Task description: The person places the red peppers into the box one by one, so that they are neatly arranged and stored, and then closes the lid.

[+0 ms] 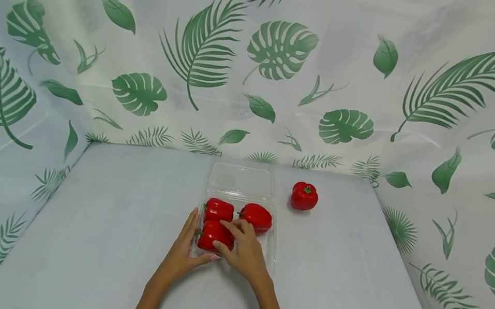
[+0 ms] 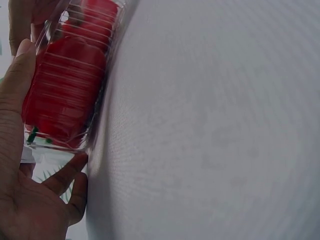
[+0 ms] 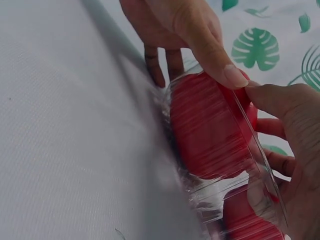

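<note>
A clear plastic clamshell container [image 1: 271, 251] holds three red bell peppers. My right hand [image 1: 245, 251] grips the front-left bell pepper [image 1: 213, 234], its thumb at the near side and fingers over the top. Behind that one sits another bell pepper [image 1: 219, 208], and a third bell pepper [image 1: 258, 217] lies at the right with its stem to the left. My left hand [image 1: 183, 250] rests against the container's front-left corner, fingers straight along the left side and thumb at the front rim. In the left wrist view, the gripped pepper [image 2: 65, 90] shows through the ribbed wall.
The container's transparent lid [image 1: 240, 181] lies folded back, away from me. One more red bell pepper [image 1: 304, 196] stands upright on the white table [image 1: 331, 270], right of the lid. A leaf-patterned curtain [image 1: 214, 119] surrounds the table's back and sides.
</note>
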### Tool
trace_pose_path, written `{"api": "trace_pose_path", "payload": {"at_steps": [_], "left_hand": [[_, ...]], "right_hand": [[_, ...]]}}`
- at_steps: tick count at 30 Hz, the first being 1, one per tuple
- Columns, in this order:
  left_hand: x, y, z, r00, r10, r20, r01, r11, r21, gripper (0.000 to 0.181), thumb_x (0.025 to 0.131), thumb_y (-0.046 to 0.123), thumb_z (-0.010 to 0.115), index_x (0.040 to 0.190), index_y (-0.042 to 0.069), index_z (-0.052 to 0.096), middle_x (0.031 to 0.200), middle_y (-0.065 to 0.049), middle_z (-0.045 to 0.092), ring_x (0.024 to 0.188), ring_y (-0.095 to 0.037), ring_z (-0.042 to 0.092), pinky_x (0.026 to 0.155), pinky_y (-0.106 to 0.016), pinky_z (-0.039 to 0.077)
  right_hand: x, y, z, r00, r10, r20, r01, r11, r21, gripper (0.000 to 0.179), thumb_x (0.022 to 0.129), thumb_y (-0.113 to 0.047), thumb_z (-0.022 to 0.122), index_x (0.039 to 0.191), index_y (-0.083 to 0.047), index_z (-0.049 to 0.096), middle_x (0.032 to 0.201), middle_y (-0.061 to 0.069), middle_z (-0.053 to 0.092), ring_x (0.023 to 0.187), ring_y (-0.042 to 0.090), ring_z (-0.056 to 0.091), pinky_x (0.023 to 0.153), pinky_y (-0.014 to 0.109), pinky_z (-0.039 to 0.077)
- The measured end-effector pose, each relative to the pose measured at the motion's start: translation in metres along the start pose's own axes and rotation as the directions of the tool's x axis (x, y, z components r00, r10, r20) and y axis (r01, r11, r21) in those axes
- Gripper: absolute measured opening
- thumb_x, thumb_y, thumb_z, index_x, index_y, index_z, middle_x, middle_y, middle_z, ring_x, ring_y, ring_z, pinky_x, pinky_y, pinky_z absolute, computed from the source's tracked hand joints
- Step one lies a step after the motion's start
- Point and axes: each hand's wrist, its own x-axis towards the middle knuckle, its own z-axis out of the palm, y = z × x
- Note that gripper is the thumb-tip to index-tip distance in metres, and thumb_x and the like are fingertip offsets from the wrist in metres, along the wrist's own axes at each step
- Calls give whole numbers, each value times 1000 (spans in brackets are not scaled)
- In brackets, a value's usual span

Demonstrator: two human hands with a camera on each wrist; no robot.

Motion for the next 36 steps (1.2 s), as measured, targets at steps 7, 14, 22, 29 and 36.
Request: {"api": "trace_pose_path", "payload": {"at_steps": [7,14,22,29,36], "left_hand": [[0,0,-1,1000,13,-7,-13,1000,1,113,75,50,80,158,14,12,166,-2,11,150,-35,22,111,-55,35],[-1,-1,-1,1000,13,-10,-13,1000,2,113,75,49,80,158,14,13,166,-3,11,150,-35,22,111,-55,35],[-2,-1,1,1000,14,-8,-14,1000,3,112,76,51,79,158,14,13,166,-3,11,149,-36,24,110,-56,36],[-2,0,2,1000,15,-8,-15,1000,-12,112,76,49,80,158,13,13,166,-4,11,148,-37,26,110,-57,36],[-1,0,1,1000,21,-14,-21,1000,7,112,76,50,79,158,13,13,166,-3,11,148,-37,25,110,-56,36]], "right_hand": [[0,2,2,1000,-12,-12,12,1000,21,51,81,-37,75,126,-15,65,118,6,61,113,23,56,91,43,58],[1,4,3,1000,-5,-4,5,1000,16,52,80,-38,77,126,-16,66,119,5,60,115,22,56,92,42,57],[-1,6,1,1000,-19,-3,20,999,45,52,79,-33,78,126,-14,66,117,5,61,113,22,56,93,42,57],[-2,6,-1,1000,0,18,-1,998,63,52,80,-34,77,126,-12,65,119,6,62,113,23,57,95,43,56],[1,8,-2,1000,-18,22,16,997,72,52,80,-33,78,125,-10,66,117,6,63,111,21,57,97,42,55]]}}
